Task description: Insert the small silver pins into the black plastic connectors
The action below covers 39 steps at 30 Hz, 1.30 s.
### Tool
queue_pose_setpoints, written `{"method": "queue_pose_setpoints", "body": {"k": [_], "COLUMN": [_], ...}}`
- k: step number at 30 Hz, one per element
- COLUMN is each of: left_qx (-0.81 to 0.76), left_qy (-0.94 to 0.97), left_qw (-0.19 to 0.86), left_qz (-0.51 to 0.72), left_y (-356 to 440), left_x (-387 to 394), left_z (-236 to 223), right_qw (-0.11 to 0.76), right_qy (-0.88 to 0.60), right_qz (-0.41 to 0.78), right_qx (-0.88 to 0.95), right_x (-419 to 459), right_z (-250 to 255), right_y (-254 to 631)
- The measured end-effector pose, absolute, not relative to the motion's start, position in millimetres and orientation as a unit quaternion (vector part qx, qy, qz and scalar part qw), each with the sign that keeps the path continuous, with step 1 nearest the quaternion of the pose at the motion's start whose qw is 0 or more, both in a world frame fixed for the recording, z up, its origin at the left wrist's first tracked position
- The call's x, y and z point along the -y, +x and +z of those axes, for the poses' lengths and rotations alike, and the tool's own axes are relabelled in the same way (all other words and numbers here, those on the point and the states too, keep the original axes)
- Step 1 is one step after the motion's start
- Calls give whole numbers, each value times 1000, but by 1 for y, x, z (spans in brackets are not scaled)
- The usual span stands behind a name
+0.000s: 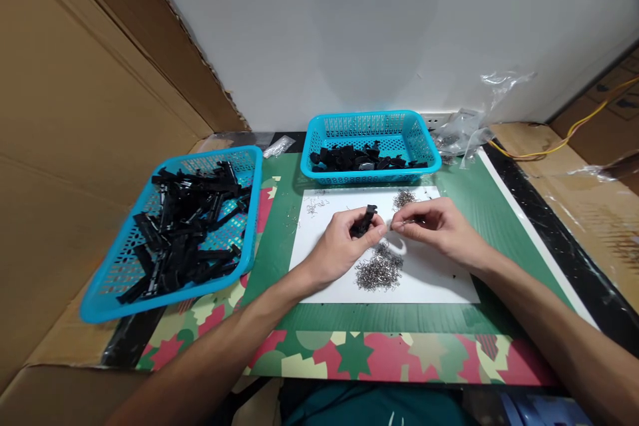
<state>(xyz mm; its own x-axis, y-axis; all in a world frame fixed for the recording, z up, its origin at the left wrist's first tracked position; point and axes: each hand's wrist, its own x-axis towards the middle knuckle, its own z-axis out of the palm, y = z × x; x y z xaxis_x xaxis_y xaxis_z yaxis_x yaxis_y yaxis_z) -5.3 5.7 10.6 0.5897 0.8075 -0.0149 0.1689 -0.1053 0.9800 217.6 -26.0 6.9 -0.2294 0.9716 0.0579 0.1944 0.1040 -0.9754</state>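
My left hand [344,243] is closed around a small black plastic part [368,218], whose notched end stands up past the fingers. Close to its right, my right hand [434,229] pinches thumb and forefinger together; whatever sits between those fingertips is too small to make out. The two hands are slightly apart, above a white sheet [424,286]. Below them on the sheet lies a heap of tiny bent metal pieces [378,271]. A smaller brownish heap of metal bits [404,198] is behind the right hand, and a few are scattered at the sheet's upper left.
A blue basket [254,213] of long black plastic parts [184,226] stands at left. Another blue basket [369,176] with smaller black pieces [349,158] is at the back against the wall. Clear plastic bags [459,133] lie beside it, and a yellow cable [554,148] runs at right.
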Motion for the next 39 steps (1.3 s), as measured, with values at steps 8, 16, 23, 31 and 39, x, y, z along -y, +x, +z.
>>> {"method": "queue_pose_setpoints", "body": {"k": [8,16,23,31,39], "left_qx": [-347,-338,-337,-354,-352], "left_qy": [728,661,628,632,606], "left_qw": [543,616,650,631,658], "left_qz": [235,262,263,278,277], "left_y": [-6,-7,-7,-4,-7], "left_x": [-5,-4,-4,-2,-6], "left_z": [13,13,11,14,6], "right_qw": [439,431,433,412,410], "right_qy": [-474,-481,-474,-479,-494], "right_qz": [486,476,467,446,433], "right_qx": [588,597,608,634,633], "right_x": [26,27,28,30,31], "right_z": [9,8,8,8,7], "right_y": [217,217,213,212,211]}}
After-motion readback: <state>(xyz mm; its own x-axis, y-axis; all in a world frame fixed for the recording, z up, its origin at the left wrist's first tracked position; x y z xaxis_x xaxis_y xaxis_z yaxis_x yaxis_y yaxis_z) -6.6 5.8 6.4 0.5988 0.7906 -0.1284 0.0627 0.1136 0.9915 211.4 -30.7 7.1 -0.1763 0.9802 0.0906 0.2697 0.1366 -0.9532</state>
